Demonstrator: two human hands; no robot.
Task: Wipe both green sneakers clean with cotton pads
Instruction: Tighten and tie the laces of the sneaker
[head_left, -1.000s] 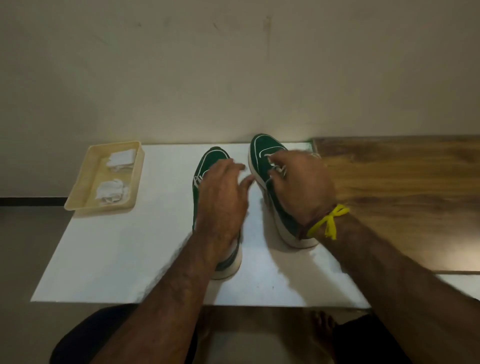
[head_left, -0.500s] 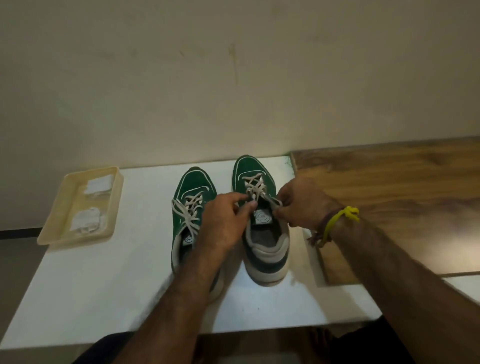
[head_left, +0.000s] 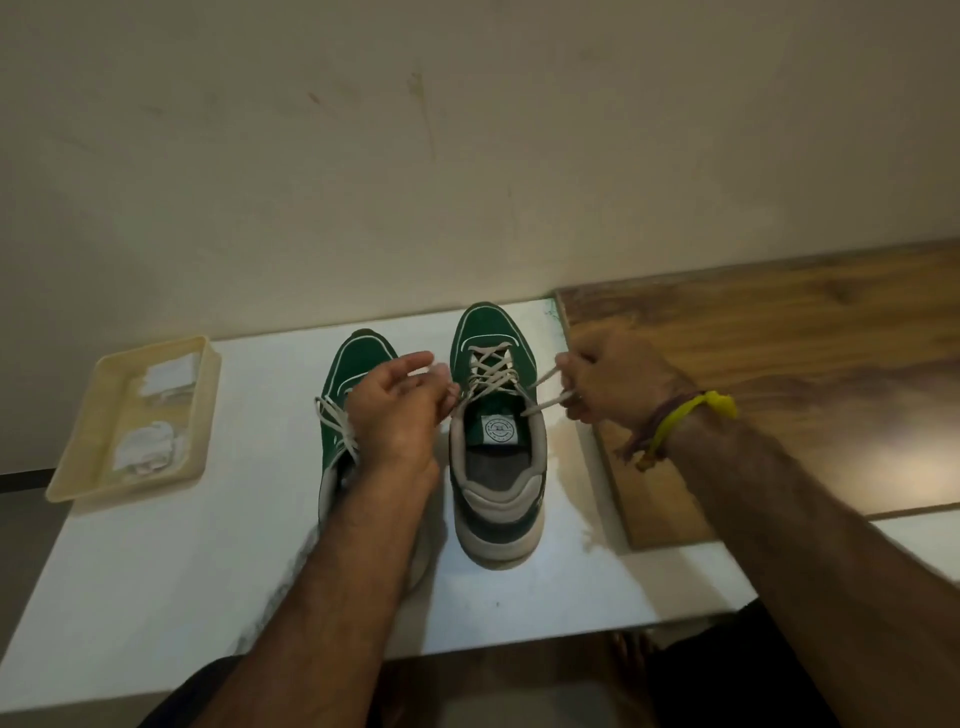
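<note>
Sneaker (head_left: 496, 441): green suede; flat laces (head_left: 543, 387) pinched.

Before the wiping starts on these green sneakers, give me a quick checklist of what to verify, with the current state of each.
1. Both sneakers upright on the white table: ok; left sneaker and right sneaker stand toes toward the wall.
2. Cotton pads within reach: ok; they lie in the beige tray to the left of the sneakers.
3. A hand free for a pad: not ok; the right hand pinches the right sneaker's lace ends, and the left hand is at the laces too.
4. Left hand's grip on a lace: cannot tell.
5. Left sneaker's laces: not ok; loose.
</note>
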